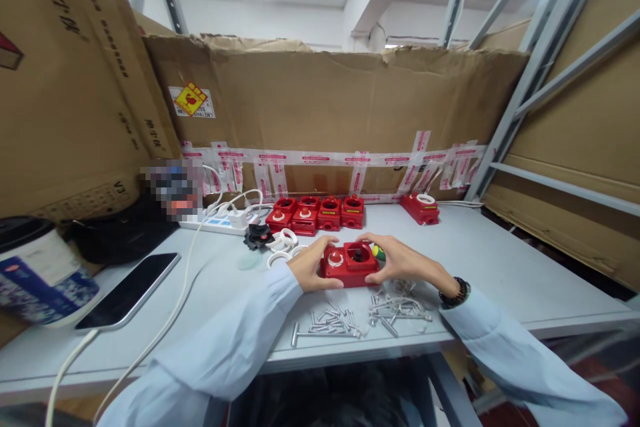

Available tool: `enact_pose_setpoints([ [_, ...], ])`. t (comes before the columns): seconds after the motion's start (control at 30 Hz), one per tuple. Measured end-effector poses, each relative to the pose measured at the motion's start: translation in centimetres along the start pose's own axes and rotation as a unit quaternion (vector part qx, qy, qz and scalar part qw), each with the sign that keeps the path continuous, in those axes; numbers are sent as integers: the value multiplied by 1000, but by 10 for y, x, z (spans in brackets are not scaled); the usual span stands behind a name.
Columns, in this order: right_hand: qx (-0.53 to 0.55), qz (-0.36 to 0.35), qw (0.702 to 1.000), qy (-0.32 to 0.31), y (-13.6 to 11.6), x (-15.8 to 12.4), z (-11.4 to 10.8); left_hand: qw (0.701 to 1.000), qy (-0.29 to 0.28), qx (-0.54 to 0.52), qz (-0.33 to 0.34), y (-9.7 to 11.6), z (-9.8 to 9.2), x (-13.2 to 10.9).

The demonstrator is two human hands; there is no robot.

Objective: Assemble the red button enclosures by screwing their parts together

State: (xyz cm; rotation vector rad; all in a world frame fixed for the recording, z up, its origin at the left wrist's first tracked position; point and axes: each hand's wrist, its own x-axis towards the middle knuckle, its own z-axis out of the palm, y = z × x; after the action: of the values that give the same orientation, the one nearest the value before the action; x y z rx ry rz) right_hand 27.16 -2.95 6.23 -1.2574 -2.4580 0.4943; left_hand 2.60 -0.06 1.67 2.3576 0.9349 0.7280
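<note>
A red box-shaped housing (pixel 349 274) rests on the grey table in front of me, with a red dome in a pale ring on its left half and a round opening with a black part on its right. My left hand (pixel 317 268) grips its left end, thumb along the front. From the right, my right hand (pixel 393 259) is closed around the other end. A yellow-and-green piece (pixel 379 253) shows beside the right fingers; whether they hold it I cannot tell. Loose screws (pixel 333 321) lie before the housing, beside a T-shaped metal tool (pixel 295 333).
Several similar red housings (pixel 330 213) stand at the back, another (pixel 421 209) farther right. White rings (pixel 283 240) and black parts (pixel 259 236) lie left of my hands. A power strip (pixel 220 223), white cable, phone (pixel 131 290) and tub (pixel 43 273) occupy the left. Cardboard (pixel 320 107) walls the back.
</note>
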Motion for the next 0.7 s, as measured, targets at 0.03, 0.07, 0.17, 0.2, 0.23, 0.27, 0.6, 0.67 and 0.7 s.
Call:
enact_pose_setpoints([
  [0.03, -16, 8, 1000, 4, 1, -1, -1, 1000, 4, 0, 3, -1, -2, 0],
  [0.07, -35, 18, 999, 8, 2, -2, -2, 1000, 7, 2, 5, -2, -4, 0],
  [0.17, -98, 67, 993, 23, 14, -9, -10, 1000, 7, 19, 10, -6, -9, 1],
  [0.2, -118, 90, 988, 29, 19, -11, -13, 1000, 9, 28, 11, -7, -9, 1],
  [0.23, -137, 120, 983, 37, 26, -14, -16, 999, 13, 39, 10, -9, -9, 1],
  [0.27, -157, 155, 974, 50, 32, -15, -19, 999, 17, 50, 9, -9, -9, 1],
  [0.6, -280, 347, 879, 168, 68, 36, -19, 991, -40, 128, -6, 2, -9, -1],
  [0.67, -272, 336, 886, 166, 69, 53, -14, 990, -52, 129, -6, 4, -11, 0],
  [0.7, -266, 330, 891, 163, 70, 60, -12, 990, -54, 129, -6, 4, -11, 0],
])
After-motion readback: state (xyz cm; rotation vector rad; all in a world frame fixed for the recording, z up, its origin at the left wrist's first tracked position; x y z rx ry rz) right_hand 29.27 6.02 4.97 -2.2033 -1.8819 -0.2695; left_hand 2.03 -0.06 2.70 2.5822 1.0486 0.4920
